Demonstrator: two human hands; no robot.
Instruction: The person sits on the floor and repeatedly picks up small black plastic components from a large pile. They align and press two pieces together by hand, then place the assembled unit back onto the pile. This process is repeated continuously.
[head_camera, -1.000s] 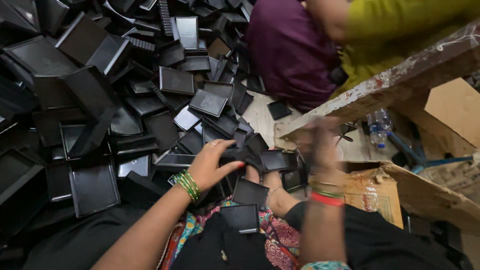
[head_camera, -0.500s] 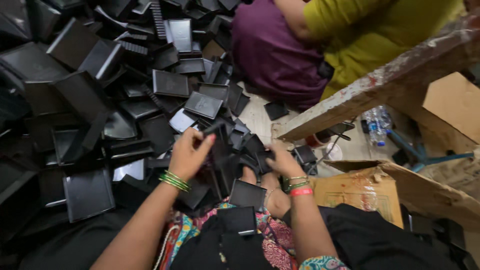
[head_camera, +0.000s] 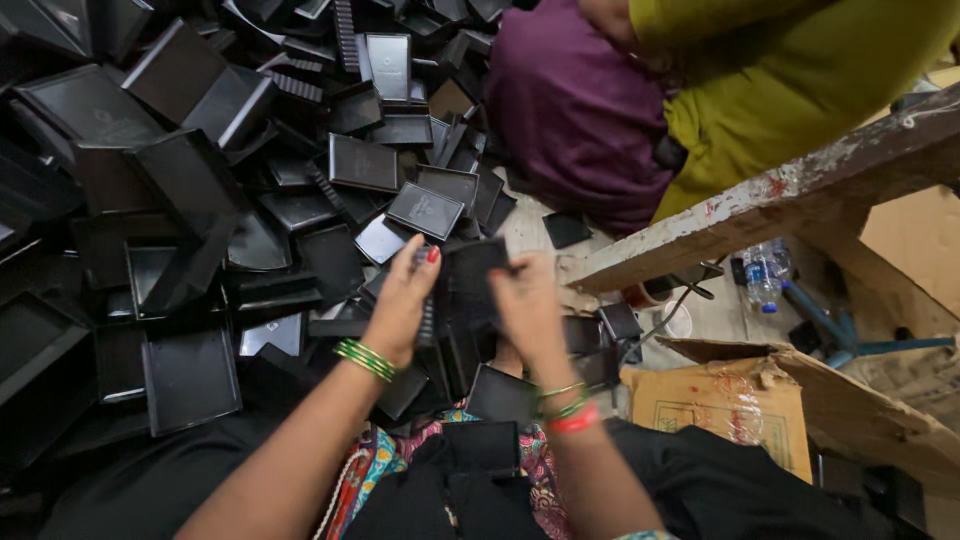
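While both hands meet above the lap, the left hand (head_camera: 405, 300) and the right hand (head_camera: 527, 305) each close their fingers on opposite edges of one black plastic tray (head_camera: 470, 285), held upright between them, so the handling of a single piece looks mid-way and the next move needs a steady two-sided hold. One tray is held; the heap of black trays (head_camera: 200, 200) on the floor to the left holds too many to count; one cardboard box (head_camera: 720, 410) lies near right, and one water bottle (head_camera: 762, 275) beyond it.

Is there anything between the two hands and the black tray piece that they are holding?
Nothing visible. The left hand and the right hand both grip the black tray piece directly, one on each side, above the heap of black trays.
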